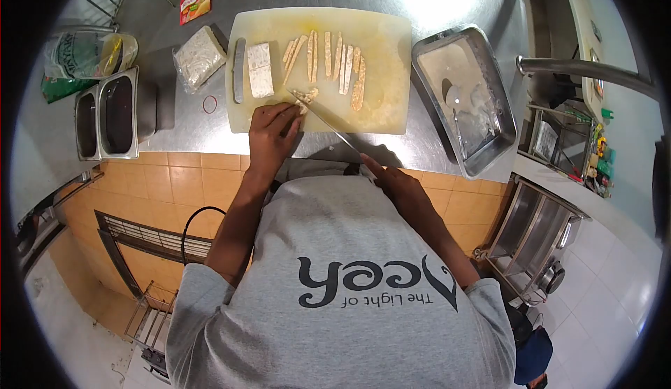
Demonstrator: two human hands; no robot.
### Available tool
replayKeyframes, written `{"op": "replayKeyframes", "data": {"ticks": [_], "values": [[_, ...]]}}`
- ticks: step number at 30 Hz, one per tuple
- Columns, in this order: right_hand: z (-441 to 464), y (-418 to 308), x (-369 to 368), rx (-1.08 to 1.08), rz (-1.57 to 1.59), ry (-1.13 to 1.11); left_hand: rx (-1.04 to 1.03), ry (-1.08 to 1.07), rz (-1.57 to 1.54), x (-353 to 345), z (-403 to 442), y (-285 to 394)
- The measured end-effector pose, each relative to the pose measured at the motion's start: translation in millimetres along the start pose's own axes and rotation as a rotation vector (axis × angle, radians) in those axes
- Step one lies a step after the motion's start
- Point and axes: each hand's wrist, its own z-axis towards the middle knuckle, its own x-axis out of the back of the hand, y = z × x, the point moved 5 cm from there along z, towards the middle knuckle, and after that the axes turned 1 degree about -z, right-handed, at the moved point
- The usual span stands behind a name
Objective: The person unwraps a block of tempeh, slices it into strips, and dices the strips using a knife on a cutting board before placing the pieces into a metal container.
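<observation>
My right hand (393,179) grips the handle of a long knife (327,123). The knife's blade slants up and left across the lower part of a pale yellow cutting board (388,60). Close to the blade tip, the bent fingers of my left hand (274,129) press on small pieces of tempeh (305,98), partly hidden by the fingers. Above them on the board lie several thin tempeh strips (312,57), roughly upright in the view. A whitish tempeh block (260,71), with a cut line across it, lies left of the strips, beside the board's handle slot.
A metal tray (428,81) holding cloudy liquid and a spoon (456,106) stands right of the board. Left are a plastic-wrapped block (200,59), a red rubber band (210,104), a red packet (195,4) and metal containers (119,113). A metal rail (587,67) juts in at right.
</observation>
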Motion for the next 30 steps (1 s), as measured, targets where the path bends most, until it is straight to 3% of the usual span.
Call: {"op": "replayKeyframes", "data": {"ticks": [9, 15, 30], "values": [[-5.1, 6.3, -2.2, 0.054, 0.007, 0.03, -0.001, 0.059, 0.042, -1.6, -3.0, -1.7], [-16.2, -7.2, 5.3, -0.06, -0.065, -0.062, 0.001, 0.082, 0.045, -4.0, -2.7, -3.2], [-16.3, -10.8, 2.8, -0.052, -0.226, -0.025, 0.0, 0.066, 0.041, -3.6, -1.3, -4.0]]}}
